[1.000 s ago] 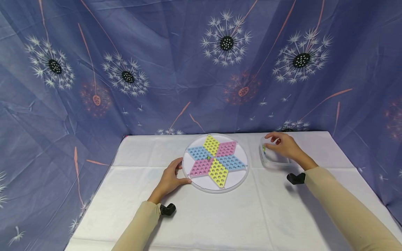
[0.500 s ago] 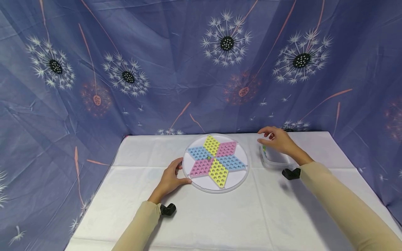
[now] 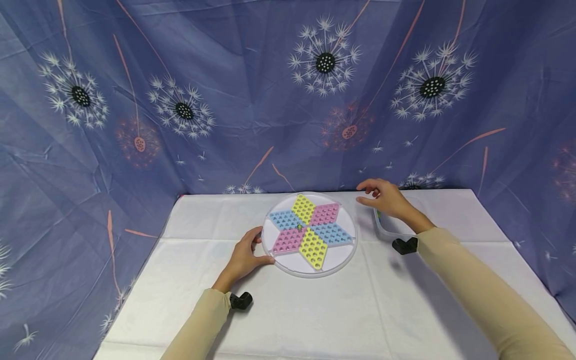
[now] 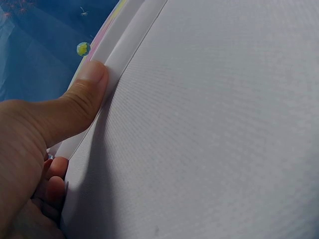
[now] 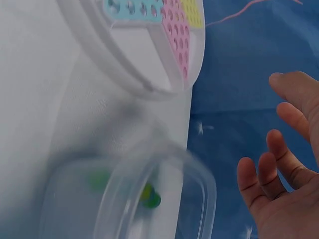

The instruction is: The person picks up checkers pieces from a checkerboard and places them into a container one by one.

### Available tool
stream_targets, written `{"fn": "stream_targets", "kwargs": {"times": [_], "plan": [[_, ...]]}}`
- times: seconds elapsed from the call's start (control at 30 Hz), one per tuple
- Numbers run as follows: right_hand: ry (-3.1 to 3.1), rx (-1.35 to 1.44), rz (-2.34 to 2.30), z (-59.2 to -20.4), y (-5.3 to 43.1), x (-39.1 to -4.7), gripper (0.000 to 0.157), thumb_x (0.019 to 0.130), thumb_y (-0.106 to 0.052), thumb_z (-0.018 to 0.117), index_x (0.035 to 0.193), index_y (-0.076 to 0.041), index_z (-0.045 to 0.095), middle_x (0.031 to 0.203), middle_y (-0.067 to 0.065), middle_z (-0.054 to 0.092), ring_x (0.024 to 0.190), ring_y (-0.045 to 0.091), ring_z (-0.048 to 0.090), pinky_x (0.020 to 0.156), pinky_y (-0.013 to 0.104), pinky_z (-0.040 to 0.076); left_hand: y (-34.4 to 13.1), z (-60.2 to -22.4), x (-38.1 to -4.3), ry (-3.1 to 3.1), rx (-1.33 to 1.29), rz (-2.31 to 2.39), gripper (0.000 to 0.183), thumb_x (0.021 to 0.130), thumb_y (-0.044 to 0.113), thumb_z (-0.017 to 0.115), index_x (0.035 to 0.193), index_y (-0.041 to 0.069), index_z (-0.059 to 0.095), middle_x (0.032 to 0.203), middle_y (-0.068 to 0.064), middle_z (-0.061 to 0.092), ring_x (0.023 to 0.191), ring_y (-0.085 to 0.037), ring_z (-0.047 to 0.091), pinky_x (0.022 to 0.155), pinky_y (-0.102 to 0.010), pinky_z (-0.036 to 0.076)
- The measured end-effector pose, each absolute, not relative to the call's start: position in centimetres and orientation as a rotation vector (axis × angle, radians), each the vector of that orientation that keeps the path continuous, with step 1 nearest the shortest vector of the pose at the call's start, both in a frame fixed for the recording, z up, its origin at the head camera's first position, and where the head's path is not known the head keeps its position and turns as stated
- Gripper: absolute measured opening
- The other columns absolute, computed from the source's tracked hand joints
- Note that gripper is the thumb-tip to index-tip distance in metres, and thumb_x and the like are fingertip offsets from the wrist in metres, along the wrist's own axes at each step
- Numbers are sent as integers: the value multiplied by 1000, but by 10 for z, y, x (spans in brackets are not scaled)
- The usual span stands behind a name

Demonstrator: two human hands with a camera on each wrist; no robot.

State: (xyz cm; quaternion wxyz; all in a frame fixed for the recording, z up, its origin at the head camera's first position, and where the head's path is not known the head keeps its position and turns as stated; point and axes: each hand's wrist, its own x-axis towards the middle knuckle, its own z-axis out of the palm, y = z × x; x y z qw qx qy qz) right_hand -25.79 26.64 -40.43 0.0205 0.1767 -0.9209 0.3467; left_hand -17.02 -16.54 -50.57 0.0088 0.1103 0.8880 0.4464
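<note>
A round white Chinese checkers board [image 3: 334, 260] with yellow, pink and blue star points lies on the table. One green-and-yellow marble [image 3: 299, 227] sits close to its centre. My left hand [image 3: 244, 257] holds the board's left rim; in the left wrist view the thumb presses on the rim [image 4: 119, 55] and the fingertips are curled at its side. The right hand [image 3: 389, 199] is raised between the board and a clear plastic box [image 3: 390, 235], overlapping the box in the head view. Its fingers [image 5: 279, 159] are spread and loosely bent, with nothing between them.
Green and yellow marbles [image 5: 151, 196] lie in the clear box. White cloth [image 3: 315, 320] covers the table, and a blue dandelion-print curtain [image 3: 252, 100] hangs behind and at the sides. A black wrist camera [image 3: 405, 245] sits below the right wrist.
The right hand has moved left and slightly up from over the clear box toward the board, its thumb and forefinger parted. The left hand and the board have stayed in place.
</note>
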Motion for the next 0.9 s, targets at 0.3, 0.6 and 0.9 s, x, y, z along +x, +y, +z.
{"fn": "stream_targets", "kwargs": {"times": [0.3, 0.6, 0.9], "plan": [[-2852, 609, 1136, -410, 235, -263, 34, 94, -23, 78, 125, -11, 70, 112, 19, 62, 91, 29, 54, 78, 44, 48, -166, -506, -169, 2778, 354, 1399, 100, 70, 21, 97, 154, 3, 44, 120, -8, 58, 107, -22, 53, 97, -43, 48], [-2846, 689, 1208, -419, 205, -267, 32, 92, -20, 79, 122, -13, 71, 110, 21, 61, 88, 30, 53, 74, 42, 47, -164, -504, -168, 2756, 340, 1419, 101, 71, 19, 96, 154, 2, 42, 125, -10, 59, 112, -23, 54, 102, -44, 47], [-2843, 748, 1270, -426, 175, -269, 33, 93, -19, 78, 124, -10, 70, 108, 15, 61, 87, 27, 53, 73, 41, 47, -165, -504, -169, 2758, 354, 1430, 101, 70, 18, 97, 154, 1, 42, 126, -10, 58, 113, -23, 54, 102, -44, 47]]}}
